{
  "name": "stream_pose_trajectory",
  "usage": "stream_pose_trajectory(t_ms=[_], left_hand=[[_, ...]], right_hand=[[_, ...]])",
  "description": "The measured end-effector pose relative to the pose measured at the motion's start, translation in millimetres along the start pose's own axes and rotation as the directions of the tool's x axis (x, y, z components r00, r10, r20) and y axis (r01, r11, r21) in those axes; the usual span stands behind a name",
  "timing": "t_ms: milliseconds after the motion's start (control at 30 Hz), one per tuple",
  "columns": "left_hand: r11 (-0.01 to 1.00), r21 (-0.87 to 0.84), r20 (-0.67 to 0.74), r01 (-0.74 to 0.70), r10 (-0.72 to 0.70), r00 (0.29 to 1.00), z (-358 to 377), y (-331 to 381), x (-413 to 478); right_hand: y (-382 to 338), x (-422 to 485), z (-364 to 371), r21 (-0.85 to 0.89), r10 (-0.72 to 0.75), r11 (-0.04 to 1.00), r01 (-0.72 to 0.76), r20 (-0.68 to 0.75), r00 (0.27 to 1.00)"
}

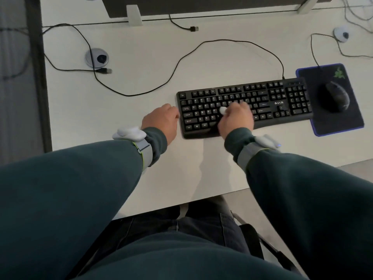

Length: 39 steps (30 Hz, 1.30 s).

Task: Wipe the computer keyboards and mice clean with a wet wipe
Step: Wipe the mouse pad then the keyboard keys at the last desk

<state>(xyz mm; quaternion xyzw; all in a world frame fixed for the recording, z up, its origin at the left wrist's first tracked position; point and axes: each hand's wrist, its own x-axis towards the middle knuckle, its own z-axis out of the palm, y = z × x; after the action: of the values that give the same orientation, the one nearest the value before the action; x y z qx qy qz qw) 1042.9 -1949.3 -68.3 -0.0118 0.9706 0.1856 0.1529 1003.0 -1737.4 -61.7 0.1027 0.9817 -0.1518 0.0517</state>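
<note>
A black keyboard (282,100) lies on the white desk (141,81), right of centre. My right hand (236,120) rests on the middle of its keys, closed on a small white wet wipe (222,110) that peeks out by the thumb. My left hand (161,122) sits against the keyboard's left edge with fingers curled; its fingertips are hidden. A black mouse (337,98) rests on a dark mouse pad (335,118) with a blue border, right of the keyboard.
Black cables (129,94) loop over the desk behind the keyboard, with loose USB plugs (106,70). A round cable grommet (96,58) is at the back left. A monitor foot (133,15) stands at the back. The desk's front edge runs just above my lap.
</note>
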Motion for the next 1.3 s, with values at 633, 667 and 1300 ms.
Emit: stream_pose_trajectory(t_ms=[633, 667, 1300], left_hand=[[0.987, 0.16, -0.165, 0.006, 0.02, 0.986, 42.7, 148.0, 27.1], [0.985, 0.17, -0.156, 0.018, 0.009, 0.988, 46.1, 160.6, 29.5], [0.969, 0.222, -0.111, 0.105, -0.081, 0.99, 72.5, 247.8, 38.5]], right_hand=[[97.8, 77.4, -36.8, 0.063, -0.348, 0.937, 0.343, 0.087, 0.934], [99.4, 68.6, -35.0, 0.068, -0.468, 0.884, 0.463, 0.15, 0.871], [190.1, 97.5, -75.1, 0.122, -0.576, 0.815, 0.566, 0.276, 0.769]])
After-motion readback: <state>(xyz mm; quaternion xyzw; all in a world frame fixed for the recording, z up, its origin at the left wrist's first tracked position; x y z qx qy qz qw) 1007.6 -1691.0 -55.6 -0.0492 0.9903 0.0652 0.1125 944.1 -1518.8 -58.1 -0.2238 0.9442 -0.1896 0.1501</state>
